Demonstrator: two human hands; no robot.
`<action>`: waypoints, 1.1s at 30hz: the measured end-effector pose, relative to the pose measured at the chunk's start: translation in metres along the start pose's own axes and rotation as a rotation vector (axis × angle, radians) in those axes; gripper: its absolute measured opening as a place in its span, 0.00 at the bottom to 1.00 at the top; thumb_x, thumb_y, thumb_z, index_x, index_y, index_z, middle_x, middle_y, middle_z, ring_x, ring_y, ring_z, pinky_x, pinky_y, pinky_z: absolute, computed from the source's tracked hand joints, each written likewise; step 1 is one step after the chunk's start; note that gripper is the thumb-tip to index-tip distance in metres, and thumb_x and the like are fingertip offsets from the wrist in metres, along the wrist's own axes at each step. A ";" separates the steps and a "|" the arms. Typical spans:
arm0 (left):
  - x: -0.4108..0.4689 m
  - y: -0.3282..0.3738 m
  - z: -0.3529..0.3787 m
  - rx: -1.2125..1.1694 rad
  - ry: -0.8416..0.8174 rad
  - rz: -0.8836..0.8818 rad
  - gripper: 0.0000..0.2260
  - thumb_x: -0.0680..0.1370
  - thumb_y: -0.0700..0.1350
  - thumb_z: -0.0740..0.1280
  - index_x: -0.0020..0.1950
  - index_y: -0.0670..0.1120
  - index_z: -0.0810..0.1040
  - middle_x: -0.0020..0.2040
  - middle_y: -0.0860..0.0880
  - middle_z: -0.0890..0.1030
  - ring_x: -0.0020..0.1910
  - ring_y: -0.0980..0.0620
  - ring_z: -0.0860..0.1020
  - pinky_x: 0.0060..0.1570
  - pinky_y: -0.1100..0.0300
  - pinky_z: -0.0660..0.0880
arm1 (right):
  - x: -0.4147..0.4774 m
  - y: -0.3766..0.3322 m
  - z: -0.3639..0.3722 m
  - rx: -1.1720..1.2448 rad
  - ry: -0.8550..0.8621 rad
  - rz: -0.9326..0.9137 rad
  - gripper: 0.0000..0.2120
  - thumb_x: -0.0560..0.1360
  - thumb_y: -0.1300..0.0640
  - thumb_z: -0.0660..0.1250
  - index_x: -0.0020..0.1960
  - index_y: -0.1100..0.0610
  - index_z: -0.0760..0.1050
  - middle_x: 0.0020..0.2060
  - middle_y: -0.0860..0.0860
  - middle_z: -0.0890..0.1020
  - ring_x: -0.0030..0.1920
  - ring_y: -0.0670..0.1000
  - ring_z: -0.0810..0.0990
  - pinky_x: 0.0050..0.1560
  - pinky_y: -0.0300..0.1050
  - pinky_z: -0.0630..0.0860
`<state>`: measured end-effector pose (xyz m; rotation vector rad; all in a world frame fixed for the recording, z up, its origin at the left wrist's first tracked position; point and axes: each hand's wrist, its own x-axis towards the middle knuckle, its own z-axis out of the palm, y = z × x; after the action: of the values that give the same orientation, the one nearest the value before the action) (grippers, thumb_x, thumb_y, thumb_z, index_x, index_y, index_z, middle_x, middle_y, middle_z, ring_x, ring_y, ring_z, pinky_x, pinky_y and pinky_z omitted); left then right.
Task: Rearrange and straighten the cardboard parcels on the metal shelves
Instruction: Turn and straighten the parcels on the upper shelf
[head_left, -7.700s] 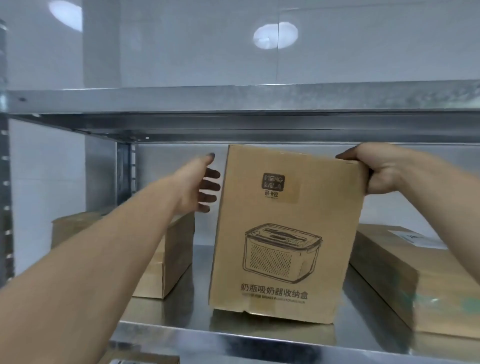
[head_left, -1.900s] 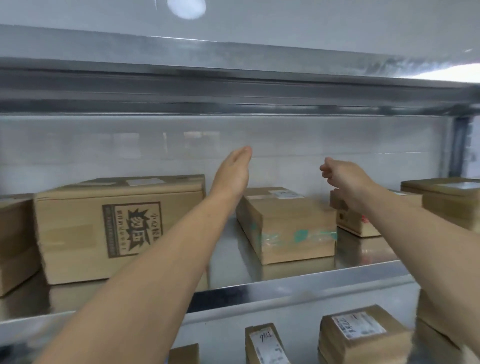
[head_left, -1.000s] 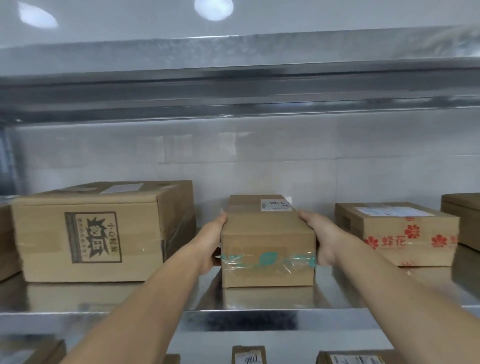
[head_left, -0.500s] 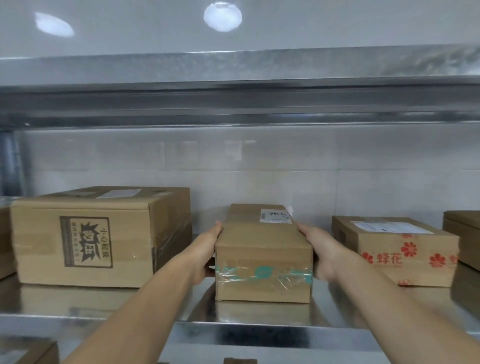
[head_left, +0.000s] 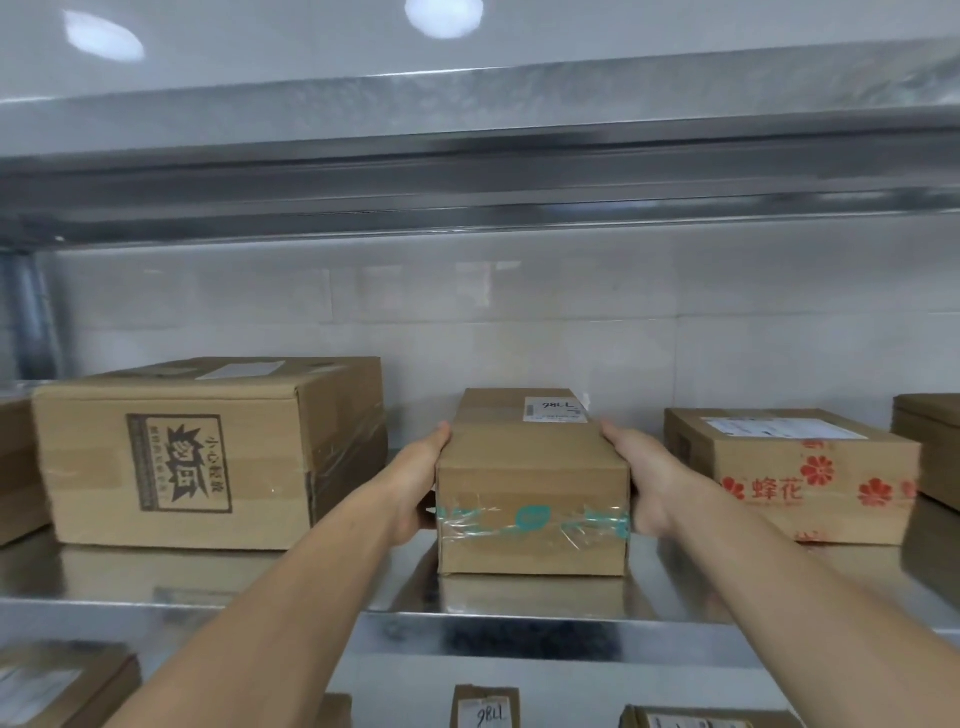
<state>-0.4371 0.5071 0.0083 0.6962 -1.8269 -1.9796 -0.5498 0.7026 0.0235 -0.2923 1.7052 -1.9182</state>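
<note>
A small cardboard parcel (head_left: 530, 467) with teal tape across its front and a white label on top sits square on the metal shelf (head_left: 519, 631). My left hand (head_left: 418, 480) presses flat against its left side. My right hand (head_left: 641, 478) clasps its right side. To the left stands a large parcel (head_left: 208, 452) with a black warning print. To the right lies a flat parcel (head_left: 795, 475) with red flower marks.
Another parcel (head_left: 930, 447) shows at the far right edge and one more (head_left: 18, 467) at the far left. The upper shelf (head_left: 478, 156) hangs low overhead. Several labelled parcels, one of them (head_left: 485, 706), sit on the shelf below. A tiled wall closes the back.
Both hands moved from mid-air onto the sides of the teal-taped parcel and turned it square to the shelf front. In the last half second little has shifted.
</note>
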 end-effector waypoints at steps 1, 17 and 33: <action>0.000 0.000 0.000 -0.002 -0.004 0.004 0.21 0.85 0.61 0.55 0.55 0.47 0.80 0.47 0.42 0.84 0.51 0.41 0.81 0.53 0.49 0.77 | -0.001 -0.001 0.000 -0.004 0.004 -0.006 0.20 0.81 0.40 0.64 0.46 0.56 0.83 0.35 0.56 0.87 0.31 0.56 0.86 0.35 0.51 0.83; -0.011 0.027 -0.002 -0.070 0.014 0.310 0.11 0.82 0.46 0.59 0.65 0.53 0.71 0.60 0.47 0.77 0.50 0.47 0.77 0.40 0.55 0.73 | 0.013 -0.020 -0.009 0.066 -0.053 -0.290 0.25 0.78 0.64 0.57 0.73 0.48 0.70 0.41 0.49 0.84 0.38 0.49 0.77 0.42 0.46 0.75; -0.021 0.033 0.003 -0.119 -0.050 0.433 0.14 0.85 0.60 0.53 0.65 0.61 0.73 0.65 0.51 0.78 0.64 0.47 0.77 0.55 0.50 0.76 | 0.030 -0.016 0.003 0.091 -0.024 -0.375 0.31 0.79 0.27 0.50 0.73 0.43 0.69 0.58 0.49 0.86 0.61 0.53 0.83 0.64 0.58 0.77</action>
<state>-0.4240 0.5178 0.0438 0.1923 -1.6941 -1.8066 -0.5769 0.6848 0.0336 -0.6351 1.6289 -2.2383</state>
